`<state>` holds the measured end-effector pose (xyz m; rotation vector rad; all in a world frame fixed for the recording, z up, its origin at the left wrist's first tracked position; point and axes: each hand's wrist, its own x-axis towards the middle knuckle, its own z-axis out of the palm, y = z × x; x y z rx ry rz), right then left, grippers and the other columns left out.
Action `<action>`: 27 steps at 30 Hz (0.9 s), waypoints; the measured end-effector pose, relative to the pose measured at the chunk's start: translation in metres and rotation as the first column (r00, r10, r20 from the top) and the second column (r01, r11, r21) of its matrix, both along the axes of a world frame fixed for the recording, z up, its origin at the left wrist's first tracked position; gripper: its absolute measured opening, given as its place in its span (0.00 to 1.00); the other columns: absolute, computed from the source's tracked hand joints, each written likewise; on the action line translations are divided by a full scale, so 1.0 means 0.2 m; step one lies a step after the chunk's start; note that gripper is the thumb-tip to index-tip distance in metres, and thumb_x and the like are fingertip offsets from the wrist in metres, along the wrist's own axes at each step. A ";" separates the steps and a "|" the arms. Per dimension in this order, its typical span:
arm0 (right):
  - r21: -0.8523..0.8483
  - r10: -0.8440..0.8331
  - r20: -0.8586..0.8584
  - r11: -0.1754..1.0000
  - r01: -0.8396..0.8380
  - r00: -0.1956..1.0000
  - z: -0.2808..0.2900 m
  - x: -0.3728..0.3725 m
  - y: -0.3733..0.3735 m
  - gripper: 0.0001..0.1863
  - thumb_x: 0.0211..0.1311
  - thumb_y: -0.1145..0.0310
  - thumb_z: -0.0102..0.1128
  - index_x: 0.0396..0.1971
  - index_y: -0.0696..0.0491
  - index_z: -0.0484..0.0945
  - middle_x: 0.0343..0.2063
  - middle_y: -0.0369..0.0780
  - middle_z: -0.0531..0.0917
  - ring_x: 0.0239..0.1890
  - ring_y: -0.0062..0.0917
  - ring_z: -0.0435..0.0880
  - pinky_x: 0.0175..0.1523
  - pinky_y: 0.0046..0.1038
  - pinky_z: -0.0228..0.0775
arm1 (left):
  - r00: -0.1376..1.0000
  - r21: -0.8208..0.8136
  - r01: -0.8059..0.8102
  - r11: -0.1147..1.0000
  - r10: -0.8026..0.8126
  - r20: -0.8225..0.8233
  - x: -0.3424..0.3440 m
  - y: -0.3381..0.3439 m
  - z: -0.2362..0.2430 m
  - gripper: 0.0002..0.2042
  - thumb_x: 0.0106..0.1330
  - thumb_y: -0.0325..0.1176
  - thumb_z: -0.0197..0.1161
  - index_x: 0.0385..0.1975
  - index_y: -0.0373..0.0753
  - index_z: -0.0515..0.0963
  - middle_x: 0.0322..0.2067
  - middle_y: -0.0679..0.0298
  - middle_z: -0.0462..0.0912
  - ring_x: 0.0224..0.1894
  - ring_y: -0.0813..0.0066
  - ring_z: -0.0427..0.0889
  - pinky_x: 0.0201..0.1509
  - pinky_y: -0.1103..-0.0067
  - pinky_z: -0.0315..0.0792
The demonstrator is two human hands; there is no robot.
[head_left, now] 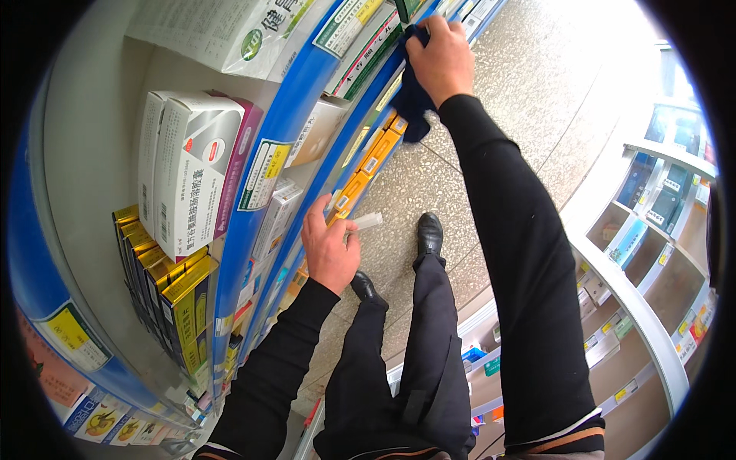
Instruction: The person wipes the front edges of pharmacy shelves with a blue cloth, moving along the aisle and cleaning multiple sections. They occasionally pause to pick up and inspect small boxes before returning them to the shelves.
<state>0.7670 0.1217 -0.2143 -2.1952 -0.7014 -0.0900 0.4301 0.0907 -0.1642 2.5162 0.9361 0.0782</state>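
At the front edge of a blue-rimmed shelf [307,100], my right hand [445,61] grips a dark navy cloth [414,96], which hangs down past the edge. Lower and nearer to me, my left hand [331,245] is beside the lower shelves, its thumb and fingers around a small translucent white strip [368,221]; its exact kind cannot be made out. Orange boxes [355,188] line the lower shelf between my hands. A flat green-and-white box [364,57] lies on the shelf by the cloth.
White-and-purple medicine boxes [203,172] and black-and-gold boxes [180,295] stand on the upper left shelf, with a plastic-wrapped white pack [230,34] farther along. Price labels [264,175] run along the rims. Speckled floor tiles [521,107] lie below; curved white shelving [640,295] stands at right.
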 end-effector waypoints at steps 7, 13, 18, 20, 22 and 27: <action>0.009 0.055 -0.043 0.998 -0.054 0.998 -0.01 -0.20 -0.05 0.13 0.62 0.61 0.66 0.45 0.48 0.82 0.39 0.45 0.80 0.37 0.46 0.85 0.43 0.44 0.80 | 1.000 -0.006 -0.020 1.000 0.020 0.003 0.00 -0.01 0.00 0.08 0.52 0.22 0.72 0.30 0.40 0.81 0.63 0.48 0.68 0.67 0.42 0.67 0.68 0.54 0.61; -0.018 0.244 0.135 0.970 -0.243 0.960 -0.03 -0.14 -0.07 0.08 0.62 0.64 0.65 0.37 0.49 0.79 0.37 0.45 0.77 0.31 0.44 0.85 0.37 0.42 0.81 | 1.000 -0.011 -0.009 1.000 0.009 -0.003 0.00 -0.01 0.00 0.08 0.53 0.22 0.72 0.30 0.39 0.80 0.63 0.48 0.68 0.67 0.42 0.67 0.69 0.55 0.61; -0.037 0.096 0.130 0.995 -0.092 0.987 -0.01 -0.09 -0.02 0.07 0.62 0.65 0.63 0.34 0.53 0.78 0.37 0.46 0.77 0.32 0.45 0.85 0.38 0.43 0.81 | 1.000 -0.004 -0.005 1.000 0.005 0.001 0.00 -0.01 0.01 0.08 0.53 0.22 0.72 0.30 0.39 0.80 0.64 0.47 0.68 0.67 0.42 0.67 0.69 0.56 0.61; -0.016 0.144 0.115 0.990 -0.143 0.983 -0.01 -0.17 -0.05 0.06 0.62 0.66 0.63 0.33 0.52 0.78 0.37 0.46 0.77 0.31 0.45 0.84 0.37 0.42 0.82 | 1.000 -0.003 -0.023 1.000 0.023 0.007 0.01 -0.02 0.01 0.07 0.53 0.21 0.72 0.29 0.38 0.80 0.64 0.45 0.69 0.66 0.42 0.68 0.69 0.58 0.62; 0.003 0.268 0.151 0.962 -0.272 0.951 -0.01 -0.27 -0.09 0.05 0.57 0.72 0.63 0.30 0.53 0.76 0.34 0.46 0.74 0.29 0.42 0.84 0.33 0.39 0.80 | 1.000 -0.005 -0.018 1.000 0.018 0.008 -0.01 -0.01 0.00 0.08 0.53 0.22 0.72 0.30 0.39 0.80 0.64 0.47 0.68 0.66 0.42 0.67 0.68 0.56 0.61; -0.007 0.471 0.089 0.882 -0.472 0.878 -0.02 -0.47 -0.17 0.05 0.55 0.73 0.63 0.28 0.54 0.74 0.33 0.45 0.72 0.30 0.40 0.84 0.33 0.40 0.80 | 1.000 -0.021 -0.012 1.000 0.013 0.017 0.00 -0.02 0.01 0.08 0.52 0.22 0.72 0.29 0.39 0.80 0.63 0.49 0.69 0.66 0.43 0.67 0.67 0.55 0.62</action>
